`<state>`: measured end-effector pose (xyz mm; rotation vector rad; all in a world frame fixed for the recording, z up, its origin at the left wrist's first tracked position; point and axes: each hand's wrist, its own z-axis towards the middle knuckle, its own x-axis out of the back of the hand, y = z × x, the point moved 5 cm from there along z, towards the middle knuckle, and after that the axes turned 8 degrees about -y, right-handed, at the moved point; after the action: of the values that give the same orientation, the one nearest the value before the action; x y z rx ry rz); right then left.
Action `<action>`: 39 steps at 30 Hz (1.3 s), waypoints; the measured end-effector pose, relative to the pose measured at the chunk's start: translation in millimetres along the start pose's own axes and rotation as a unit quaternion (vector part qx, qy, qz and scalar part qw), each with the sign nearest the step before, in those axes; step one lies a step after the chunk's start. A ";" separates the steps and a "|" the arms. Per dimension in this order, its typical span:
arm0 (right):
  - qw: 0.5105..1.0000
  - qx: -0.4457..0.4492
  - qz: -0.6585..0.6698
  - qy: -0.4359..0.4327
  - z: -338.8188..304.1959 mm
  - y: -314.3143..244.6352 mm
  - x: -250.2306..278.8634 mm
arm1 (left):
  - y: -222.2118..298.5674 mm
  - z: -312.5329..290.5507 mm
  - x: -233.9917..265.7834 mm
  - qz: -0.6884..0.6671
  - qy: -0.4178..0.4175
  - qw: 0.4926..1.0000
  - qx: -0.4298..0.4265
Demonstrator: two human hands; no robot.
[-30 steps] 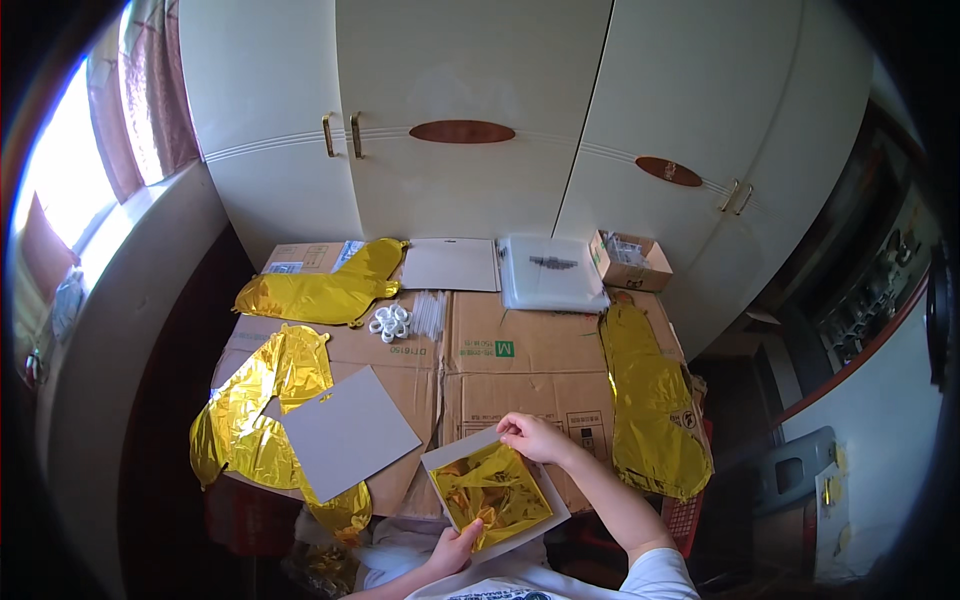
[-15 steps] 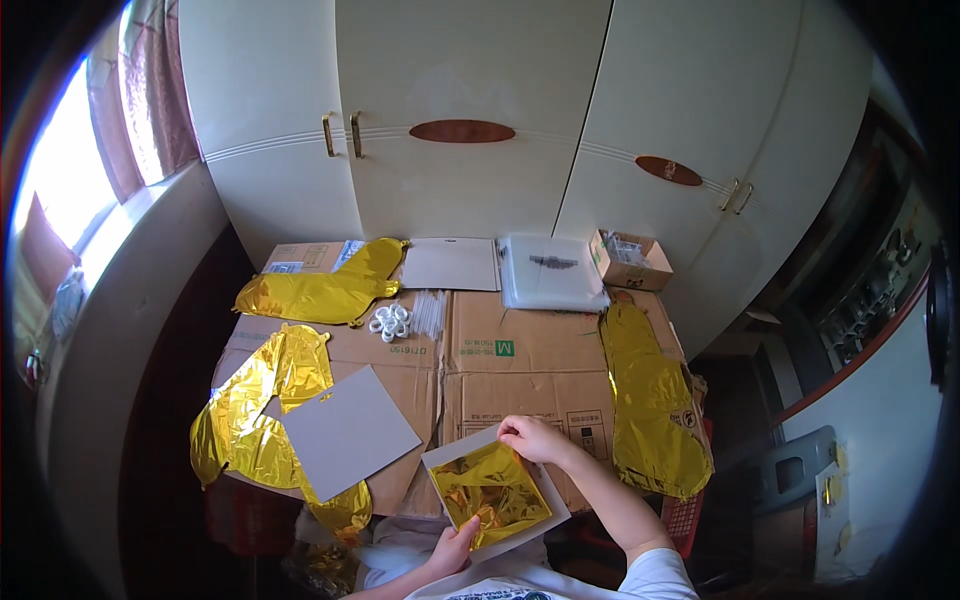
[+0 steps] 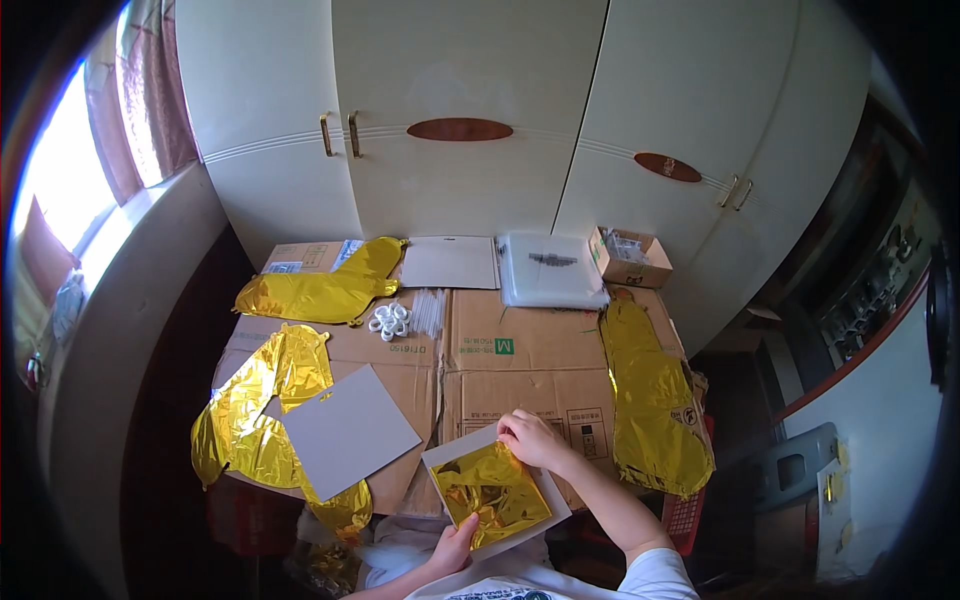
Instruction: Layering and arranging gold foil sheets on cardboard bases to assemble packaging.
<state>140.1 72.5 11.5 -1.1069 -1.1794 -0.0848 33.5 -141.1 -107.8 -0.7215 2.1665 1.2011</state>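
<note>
Gold foil shape [image 3: 290, 365], lower left, is partly covered by a loose grey card [image 3: 360, 435]; behind it, a second foil shape [image 3: 315, 295] is laid out near white rings [image 3: 388, 320] and clear sticks [image 3: 428, 314]. At the near edge of the flattened cardboard [image 3: 520, 340], a folded foil packet [image 3: 495, 495] is borne on a backing card [image 3: 558, 508], both tilted, the card's long axis directed from far left to near right. The packet's near-left edge is gripped with the card by the left hand [image 3: 455, 546], thumb uppermost. The packet is placed beyond and rightward of that hand, but nearer the body than the right hand [image 3: 530, 440], whose fingers are curled at the card's far corner; whether anything is pinched there cannot be told. Farther right, a long foil shape [image 3: 648, 400] is laid flat.
</note>
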 end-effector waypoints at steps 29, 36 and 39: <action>0.968 -0.026 -0.181 0.174 68.0 108.7 128.5 | 32.5 -25.2 18.7 0.097 0.028 0.991 -0.084; 0.929 -0.130 -0.344 0.046 137.8 163.5 167.3 | 73.4 -38.5 16.1 0.521 0.108 0.831 -0.160; 0.919 -0.128 -0.372 0.002 131.8 158.4 172.9 | 77.5 -27.2 31.3 0.452 0.102 0.869 -0.174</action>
<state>216.4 329.2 35.9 -0.8190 -1.5638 -0.8491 -46.9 -135.3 -72.8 0.1235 2.5797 2.0903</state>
